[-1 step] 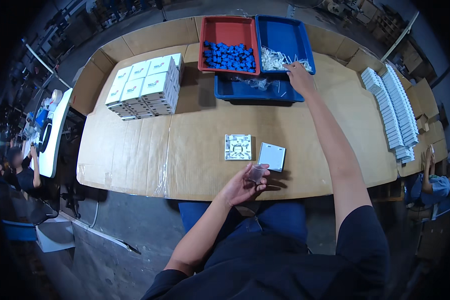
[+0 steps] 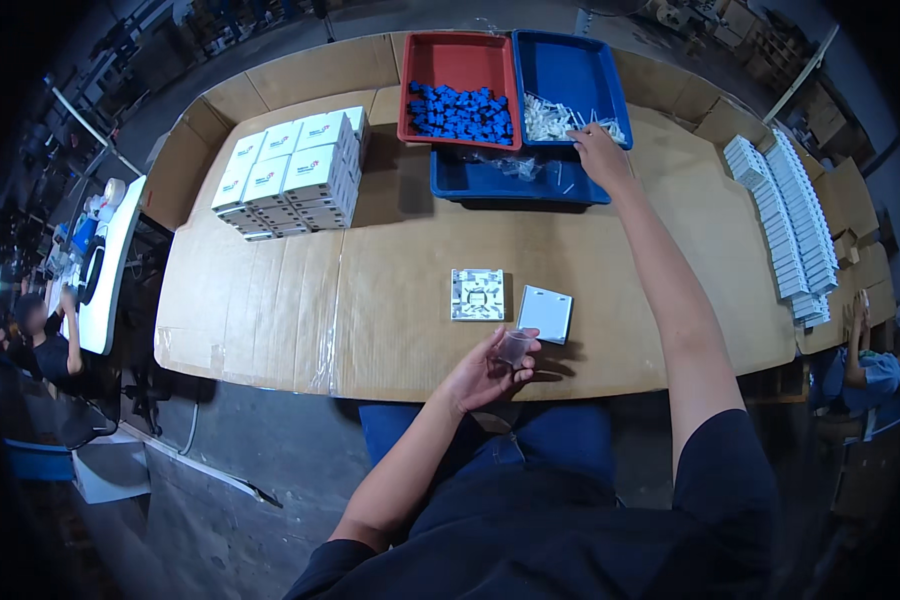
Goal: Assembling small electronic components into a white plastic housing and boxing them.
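My left hand (image 2: 485, 377), near the table's front edge, has its fingers closed around a small clear plastic bag (image 2: 514, 347). My right hand (image 2: 600, 155) reaches far forward into the upper blue tray (image 2: 566, 70). Its fingers are pinched together at a heap of small white plastic parts (image 2: 545, 118); what is between the fingertips is too small to make out. Just beyond my left hand lies a flat white square panel (image 2: 547, 315), slightly turned. Beside it on the left is a white square housing (image 2: 477, 295) with grey inner details facing up.
A red tray (image 2: 457, 62) holds many blue parts. Under both trays, a lower blue tray (image 2: 470, 180) contains crumpled clear plastic. Stacked white boxes (image 2: 285, 175) stand at left; rows of white pieces (image 2: 785, 230) line the right. Cardboard walls border the table. Other people sit at both sides.
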`<state>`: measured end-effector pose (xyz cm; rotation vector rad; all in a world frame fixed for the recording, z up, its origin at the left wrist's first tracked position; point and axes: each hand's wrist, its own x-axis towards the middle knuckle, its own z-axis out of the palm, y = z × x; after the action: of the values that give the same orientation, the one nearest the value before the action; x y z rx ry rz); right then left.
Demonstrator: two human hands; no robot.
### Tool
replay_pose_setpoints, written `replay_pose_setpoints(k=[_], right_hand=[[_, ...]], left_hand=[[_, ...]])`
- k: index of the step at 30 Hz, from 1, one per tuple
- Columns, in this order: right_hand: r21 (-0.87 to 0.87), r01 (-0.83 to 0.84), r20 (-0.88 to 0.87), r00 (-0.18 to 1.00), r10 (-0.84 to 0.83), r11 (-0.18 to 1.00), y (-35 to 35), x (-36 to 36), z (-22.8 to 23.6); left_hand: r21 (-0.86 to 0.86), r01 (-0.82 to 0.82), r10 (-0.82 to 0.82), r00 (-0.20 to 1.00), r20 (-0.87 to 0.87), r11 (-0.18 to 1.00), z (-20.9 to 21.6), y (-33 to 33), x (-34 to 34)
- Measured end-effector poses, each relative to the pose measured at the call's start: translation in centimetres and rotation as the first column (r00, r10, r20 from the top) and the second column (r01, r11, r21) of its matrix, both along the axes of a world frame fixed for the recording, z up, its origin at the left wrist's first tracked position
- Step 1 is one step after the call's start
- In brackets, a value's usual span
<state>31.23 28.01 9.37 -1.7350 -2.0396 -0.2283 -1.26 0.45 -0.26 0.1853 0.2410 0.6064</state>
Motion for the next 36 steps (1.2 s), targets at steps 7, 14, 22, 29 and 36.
replay_pose_setpoints(k=[7, 14, 22, 29, 36], right_hand=[[0.071, -0.046, -0.195, 0.979, 0.059, 0.996, 3.1, 3.3, -2.2], [0.187, 0.156, -0.490, 0.870, -0.046, 0.970, 5.5, 6.0, -4.3], [-0.022, -0.118, -0.932, 0.361, 0.022, 0.993, -6.1, -2.4, -0.3], [-0.206, -0.299, -0.944, 0.311, -0.109, 0.932, -24.0, -8.7, -1.0], [-0.269, -0.437, -0.940, 0.315, -0.134, 0.858, -29.2, -10.7, -1.3]], left_hand=[[-0.006, 0.026, -0.026, 0.999, 0.022, 1.000, 0.5, 0.2, 0.3], [-0.026, 0.048, -0.047, 0.999, 0.009, 0.999, 0.9, -0.2, 0.8], [-0.028, -0.005, 0.005, 1.000, -0.006, 1.000, 0.3, 0.2, -0.1], [-0.012, 0.044, -0.044, 0.998, 0.040, 0.999, 0.7, 0.4, 0.5], [-0.035, 0.065, -0.065, 0.998, -0.008, 0.997, 0.7, 0.1, 1.2]])
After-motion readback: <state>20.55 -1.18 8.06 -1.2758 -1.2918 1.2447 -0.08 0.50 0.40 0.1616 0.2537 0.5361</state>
